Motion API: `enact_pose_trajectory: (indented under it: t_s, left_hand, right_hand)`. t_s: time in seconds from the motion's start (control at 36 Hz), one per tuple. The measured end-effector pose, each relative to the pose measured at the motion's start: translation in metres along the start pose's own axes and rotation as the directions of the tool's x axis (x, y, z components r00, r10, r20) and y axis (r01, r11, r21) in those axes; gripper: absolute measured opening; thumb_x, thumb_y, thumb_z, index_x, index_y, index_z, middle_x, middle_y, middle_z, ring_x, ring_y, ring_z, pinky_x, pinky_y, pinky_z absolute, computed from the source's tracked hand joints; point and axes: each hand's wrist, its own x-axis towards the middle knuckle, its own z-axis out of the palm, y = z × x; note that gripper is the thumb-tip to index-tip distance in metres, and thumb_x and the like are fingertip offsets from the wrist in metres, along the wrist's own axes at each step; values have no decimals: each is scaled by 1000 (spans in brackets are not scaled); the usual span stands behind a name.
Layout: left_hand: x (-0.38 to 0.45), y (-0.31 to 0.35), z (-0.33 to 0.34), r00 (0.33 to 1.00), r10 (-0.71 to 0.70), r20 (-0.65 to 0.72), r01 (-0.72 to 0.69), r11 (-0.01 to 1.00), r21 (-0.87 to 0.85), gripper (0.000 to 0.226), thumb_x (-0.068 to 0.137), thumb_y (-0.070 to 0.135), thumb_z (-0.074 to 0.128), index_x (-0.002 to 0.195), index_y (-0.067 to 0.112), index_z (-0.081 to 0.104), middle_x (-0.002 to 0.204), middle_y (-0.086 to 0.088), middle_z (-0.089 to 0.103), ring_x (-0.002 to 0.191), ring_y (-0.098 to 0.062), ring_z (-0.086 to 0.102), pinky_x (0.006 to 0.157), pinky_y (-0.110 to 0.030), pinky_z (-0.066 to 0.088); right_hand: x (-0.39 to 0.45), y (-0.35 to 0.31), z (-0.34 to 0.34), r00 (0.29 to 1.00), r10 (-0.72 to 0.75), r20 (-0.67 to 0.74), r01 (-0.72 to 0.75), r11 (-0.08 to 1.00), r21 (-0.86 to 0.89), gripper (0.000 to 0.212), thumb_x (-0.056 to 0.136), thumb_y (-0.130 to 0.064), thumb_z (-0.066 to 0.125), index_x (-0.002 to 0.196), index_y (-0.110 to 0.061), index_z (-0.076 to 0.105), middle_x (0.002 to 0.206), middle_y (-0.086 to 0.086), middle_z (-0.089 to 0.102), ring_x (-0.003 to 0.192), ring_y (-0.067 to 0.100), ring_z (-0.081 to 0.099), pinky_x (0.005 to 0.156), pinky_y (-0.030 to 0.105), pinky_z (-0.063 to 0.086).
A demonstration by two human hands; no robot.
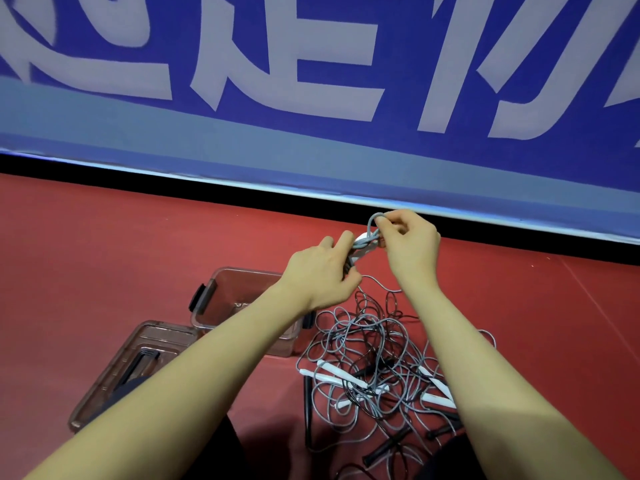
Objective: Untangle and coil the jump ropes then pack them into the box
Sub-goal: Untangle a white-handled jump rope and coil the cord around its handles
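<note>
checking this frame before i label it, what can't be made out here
All in the head view:
- Inside of the clear box: the left forearm crosses it, so any contents are hidden.
- How many ropes are in the tangled pile: strands overlap and the right forearm covers part.
- The bundle held up: the left hand and right hand cover most of it.
- Wall lettering: cut off by the frame's top.

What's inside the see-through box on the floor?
The clear box looks mostly bare inside: only its bottom shows through the walls. The left forearm crosses over its right part, so anything lying there is hidden. The tangled ropes lie beside it, not inside.
</note>
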Motion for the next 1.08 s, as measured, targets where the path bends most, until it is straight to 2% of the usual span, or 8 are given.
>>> enact_pose_trajectory:
  t_s: [0.17, 0.36, 0.53, 0.61, 0.81, 0.89, 0.97, 1.08]
  left_hand:
    - [-15, -7, -5, 997, -45, 56, 52, 989, -135, 25, 95, 30, 41, 114, 15, 36, 98, -8, 50, 80, -33, 52, 64, -34, 37]
    - [-33, -25, 3, 983, -166, 77, 183, 926, -330, 33, 94, 27, 49, 123, 15, 41, 101, -6, 47, 96, -29, 49, 79, -33, 38]
    - [-55, -54, 28, 938, -335, 91, 340, 831, -440, 35, 91, 23, 56, 123, 13, 47, 106, -7, 46, 103, -24, 46, 78, -24, 30]
    - [-67, -70, 41, 908, -405, 105, 407, 795, -451, 29, 90, 23, 57, 117, 13, 52, 100, -8, 50, 100, -24, 47, 74, -23, 28]
    - [-113, -117, 95, 791, -567, 231, 607, 674, -421, 19, 86, 27, 60, 101, 14, 59, 96, -8, 63, 92, -24, 58, 75, -30, 41]
    - [-133, -136, 124, 731, -611, 305, 680, 616, -398, 21, 84, 28, 62, 95, 10, 60, 93, -8, 67, 90, -25, 62, 79, -35, 47]
    - [-147, -149, 148, 679, -645, 351, 734, 576, -360, 20, 85, 26, 63, 87, 7, 57, 90, -10, 67, 88, -26, 60, 76, -34, 45]
    - [-160, -167, 184, 600, -682, 417, 800, 517, -304, 16, 87, 24, 62, 82, 13, 52, 87, -16, 62, 87, -31, 58, 70, -31, 38]
  right_hand:
    - [-14, -4, -1, 977, -16, 215, -8, 994, 113, 15, 91, -11, 59, 101, -18, 68, 86, -3, 69, 82, 12, 66, 77, 33, 53]
    - [-34, 8, 28, 943, 159, 293, -175, 984, 32, 23, 94, 0, 46, 105, -10, 63, 96, 7, 65, 68, 12, 62, 75, 36, 54]
    - [-68, 30, 69, 794, 272, 543, -305, 952, -31, 34, 91, 9, 39, 81, -15, 60, 78, 8, 63, 63, 12, 60, 62, 21, 50]
    - [-83, 39, 87, 745, 321, 585, -409, 912, 20, 31, 91, 11, 36, 92, -11, 58, 70, 1, 58, 46, -4, 56, 52, 12, 47]
    - [-133, 102, 142, 584, 463, 667, -608, 794, -19, 25, 95, 3, 40, 112, -1, 58, 85, 8, 64, 68, 13, 61, 63, 20, 51]
    - [-149, 128, 164, 492, 521, 698, -649, 754, -105, 26, 96, 4, 38, 116, 4, 55, 79, 5, 61, 59, 7, 59, 58, 16, 49]
    - [-161, 150, 184, 408, 565, 718, -655, 728, -201, 28, 96, 6, 35, 118, 6, 54, 73, 4, 57, 50, 3, 56, 52, 14, 46]
    - [-174, 175, 207, 305, 586, 751, -630, 715, -302, 31, 96, 6, 33, 115, 4, 57, 90, 13, 57, 64, 12, 53, 58, 18, 44]
